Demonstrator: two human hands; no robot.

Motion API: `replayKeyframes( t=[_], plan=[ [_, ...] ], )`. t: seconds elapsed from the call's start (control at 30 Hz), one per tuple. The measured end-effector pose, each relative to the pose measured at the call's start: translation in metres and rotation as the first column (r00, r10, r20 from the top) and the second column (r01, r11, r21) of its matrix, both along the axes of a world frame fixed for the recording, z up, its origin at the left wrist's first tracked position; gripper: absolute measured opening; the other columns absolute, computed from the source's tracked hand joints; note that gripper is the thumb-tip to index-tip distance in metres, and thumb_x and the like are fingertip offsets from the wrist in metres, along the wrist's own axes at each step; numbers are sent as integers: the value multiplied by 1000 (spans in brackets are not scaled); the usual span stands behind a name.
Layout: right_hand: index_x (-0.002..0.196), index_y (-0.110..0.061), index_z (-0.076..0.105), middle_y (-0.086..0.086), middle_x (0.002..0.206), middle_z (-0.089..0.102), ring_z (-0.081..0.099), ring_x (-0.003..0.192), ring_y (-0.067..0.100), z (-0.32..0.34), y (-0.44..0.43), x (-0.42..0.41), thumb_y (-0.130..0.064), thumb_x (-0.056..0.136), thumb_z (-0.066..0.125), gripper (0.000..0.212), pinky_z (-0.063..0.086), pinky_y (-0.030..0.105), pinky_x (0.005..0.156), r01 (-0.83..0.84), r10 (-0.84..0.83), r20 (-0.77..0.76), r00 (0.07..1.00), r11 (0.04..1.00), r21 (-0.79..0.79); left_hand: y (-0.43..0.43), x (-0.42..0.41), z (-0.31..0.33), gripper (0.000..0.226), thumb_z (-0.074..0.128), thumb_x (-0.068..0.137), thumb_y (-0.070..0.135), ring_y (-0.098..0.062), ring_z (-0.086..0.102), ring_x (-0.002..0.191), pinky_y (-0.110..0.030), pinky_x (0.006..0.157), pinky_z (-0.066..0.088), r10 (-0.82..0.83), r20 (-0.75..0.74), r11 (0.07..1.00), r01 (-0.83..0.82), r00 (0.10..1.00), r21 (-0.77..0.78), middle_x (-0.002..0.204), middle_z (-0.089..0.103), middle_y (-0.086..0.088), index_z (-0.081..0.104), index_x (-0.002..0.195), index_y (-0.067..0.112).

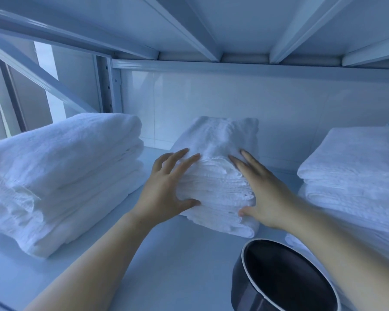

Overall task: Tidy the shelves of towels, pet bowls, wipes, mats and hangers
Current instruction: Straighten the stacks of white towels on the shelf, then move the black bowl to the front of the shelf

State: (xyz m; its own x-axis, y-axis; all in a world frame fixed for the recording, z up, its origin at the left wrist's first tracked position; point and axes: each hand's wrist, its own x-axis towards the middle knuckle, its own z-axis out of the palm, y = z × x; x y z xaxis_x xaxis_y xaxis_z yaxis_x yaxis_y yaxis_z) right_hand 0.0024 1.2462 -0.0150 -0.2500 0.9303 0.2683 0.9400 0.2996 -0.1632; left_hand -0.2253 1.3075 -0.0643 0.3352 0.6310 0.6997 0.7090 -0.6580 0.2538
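Seemingly the towel part is well along: three white folded stacks sit on the shelf, and the middle stack is the one being squared up. The left hand presses flat against its left side and the right hand against its right side, fingers straight and thumbs laid across the front folds. Neither grip is clenched; both are released, pushing rather than grasping. The middle stack looks a little skewed, its top layer rumpled toward the back.

Left of it, close by, lies a thicker stack with a loose, sagging front edge that probably wants straightening. Right of it stands a flatter stack, which looks neat.

In front of the middle stack and to its right sits a dark bowl, upright and holding nothing. It likely still needs a proper place. Wipes, mats and hangers are not in view, so their state cannot be judged.
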Motion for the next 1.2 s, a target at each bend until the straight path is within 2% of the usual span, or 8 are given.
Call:
replayKeyframes(
  t=[0.27, 0.47, 0.6, 0.73, 0.87, 0.97, 1.13, 1.2],
  plan=[
    [147, -37, -1, -17, 154, -16, 15, 142, 14, 5, -4, 0, -21, 69, 81, 115, 37, 32, 104, 76, -77, 57, 995, 997, 22, -1, 0, 2, 93, 80, 66, 38, -15, 18, 135, -29, 93, 36, -26, -70, 1000, 27, 997, 4, 149, 19, 22, 24, 139, 50],
    [148, -32, -2, -14, 156, -13, 11, 144, 10, 8, -24, -4, -35, 79, 72, 101, 24, 26, 110, 58, -59, 23, 998, 998, 11, -4, 1, 4, 88, 80, 65, 39, -13, 20, 135, -29, 93, 38, -11, -43, 1000, 11, 999, 2, 148, 24, 20, 31, 138, 48],
    [148, -33, 12, -23, 154, 3, 19, 138, 0, 5, -59, 1, -45, 88, 57, 76, 21, 12, 101, 35, -33, -42, 999, 998, 44, -20, 12, 13, 73, 73, 66, 51, -12, 26, 133, -27, 88, 38, -39, 10, 998, 39, 999, 56, 143, 34, 18, 42, 132, 43],
    [142, -38, 27, -31, 146, 19, 22, 129, -10, -6, -86, 14, -49, 88, 52, 61, 13, -8, 90, 37, -33, -100, 994, 999, 36, -41, 33, 17, 53, 60, 70, 58, -6, 41, 124, -27, 88, 43, -222, -36, 974, 223, 974, 36, 132, 43, 25, 48, 121, 47],
    [139, -40, 33, -34, 142, 24, 34, 126, -7, -19, -99, 24, -50, 88, 52, 55, 27, 10, 101, 53, -49, -140, 989, 998, 27, -56, 49, 8, 43, 57, 74, 60, 4, 43, 116, -14, 87, 39, -357, -148, 934, 353, 922, -51, 126, 47, 27, 52, 115, 49],
    [138, -41, 35, -33, 140, 27, 39, 120, -5, -22, -106, 28, -48, 88, 53, 53, 29, 9, 95, 58, -55, -164, 985, 998, 10, -66, 56, 11, 35, 56, 77, 59, 8, 44, 113, -5, 88, 34, -401, -128, 914, 388, 907, -115, 120, 51, 27, 59, 109, 45],
    [134, -38, 42, -31, 135, 38, 38, 101, -13, -23, -118, 37, -47, 88, 54, 48, 29, -2, 83, 1, 3, -174, 985, 1000, 24, -99, 50, 14, 30, 61, 83, 48, 0, 55, 109, -15, 93, 40, -543, -74, 819, 508, 837, -266, 111, 60, 20, 65, 108, 32],
    [130, -38, 48, -30, 126, 47, 45, 100, -9, -29, -126, 40, -46, 89, 54, 43, 34, 4, 85, -29, 31, -180, 983, 1000, 11, -114, 46, 5, 27, 60, 84, 47, -2, 57, 107, -18, 90, 43, -541, -68, 812, 500, 838, -301, 111, 60, 19, 65, 107, 33]
  ],
)
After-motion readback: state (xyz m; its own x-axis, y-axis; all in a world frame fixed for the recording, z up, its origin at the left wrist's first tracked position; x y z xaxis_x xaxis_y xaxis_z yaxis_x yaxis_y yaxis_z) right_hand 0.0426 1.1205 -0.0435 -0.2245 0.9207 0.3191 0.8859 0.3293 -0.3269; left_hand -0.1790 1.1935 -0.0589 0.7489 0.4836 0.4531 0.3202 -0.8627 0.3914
